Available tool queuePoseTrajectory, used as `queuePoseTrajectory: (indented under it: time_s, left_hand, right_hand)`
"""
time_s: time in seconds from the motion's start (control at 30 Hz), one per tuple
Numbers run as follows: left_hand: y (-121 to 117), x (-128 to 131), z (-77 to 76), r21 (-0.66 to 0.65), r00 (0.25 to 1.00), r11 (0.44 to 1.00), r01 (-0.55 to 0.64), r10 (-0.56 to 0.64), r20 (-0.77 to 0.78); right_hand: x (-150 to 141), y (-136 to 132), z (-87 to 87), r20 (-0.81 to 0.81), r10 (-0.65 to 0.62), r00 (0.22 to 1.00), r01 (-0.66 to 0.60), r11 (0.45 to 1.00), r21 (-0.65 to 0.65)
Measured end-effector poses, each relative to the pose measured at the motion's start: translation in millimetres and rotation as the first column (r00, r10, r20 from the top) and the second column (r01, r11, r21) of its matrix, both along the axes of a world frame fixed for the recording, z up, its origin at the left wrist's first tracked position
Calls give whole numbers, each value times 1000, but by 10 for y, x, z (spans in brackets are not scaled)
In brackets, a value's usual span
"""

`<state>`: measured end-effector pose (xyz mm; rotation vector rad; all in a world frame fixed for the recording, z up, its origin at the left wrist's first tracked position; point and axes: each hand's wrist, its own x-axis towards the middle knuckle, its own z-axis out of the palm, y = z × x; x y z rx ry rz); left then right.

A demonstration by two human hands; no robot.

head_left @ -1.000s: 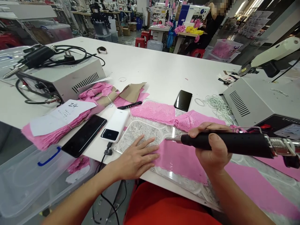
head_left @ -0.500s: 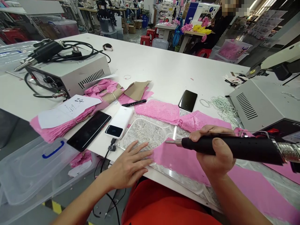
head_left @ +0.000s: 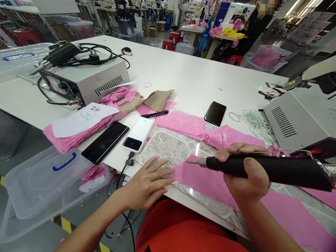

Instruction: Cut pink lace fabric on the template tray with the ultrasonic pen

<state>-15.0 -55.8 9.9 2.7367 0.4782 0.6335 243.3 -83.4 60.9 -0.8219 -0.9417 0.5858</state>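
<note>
The right hand [head_left: 246,171] is closed around the black handheld tool [head_left: 262,171], its metal tip toward nine o'clock, over the pink fabric [head_left: 204,180]; the left hand [head_left: 149,182] lies open with spread fingers, at the fabric's nine-o'clock end; the fabric is on the patterned mat [head_left: 168,147].

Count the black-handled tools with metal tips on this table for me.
2: the held tool in the right hand, above pink fabric, and the resting tool on the gray box at the left.
</note>
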Motion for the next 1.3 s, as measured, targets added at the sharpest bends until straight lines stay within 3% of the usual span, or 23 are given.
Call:
queuePoseTrajectory:
  time_s: [0.2, 0.43, 0.73, 1.3]
  left_hand:
    - [-44, -45, -10, 4, 1000, 1000, -9, 9, -13]
    - [-55, -53, -21, -6, 1000, 1000, -12, 12, -1]
    - [-87, -84, -17, 1, 1000, 1000, 7, -7, -6]
    - [-65, -95, -41, 6, 1000, 1000, 15, -15, 14]
  right_hand:
    - [-90, -34, 11, 2, 61, 998, -61, 998, -14]
    - [-90, -38, -2, 16, 45, 999, -45, 998, -35]
    - [-295, -77, 22, -38, 208, 977, -209, 978, -27]
    - [-387, -45, -19, 12, 227, 974, -227, 974, 5]
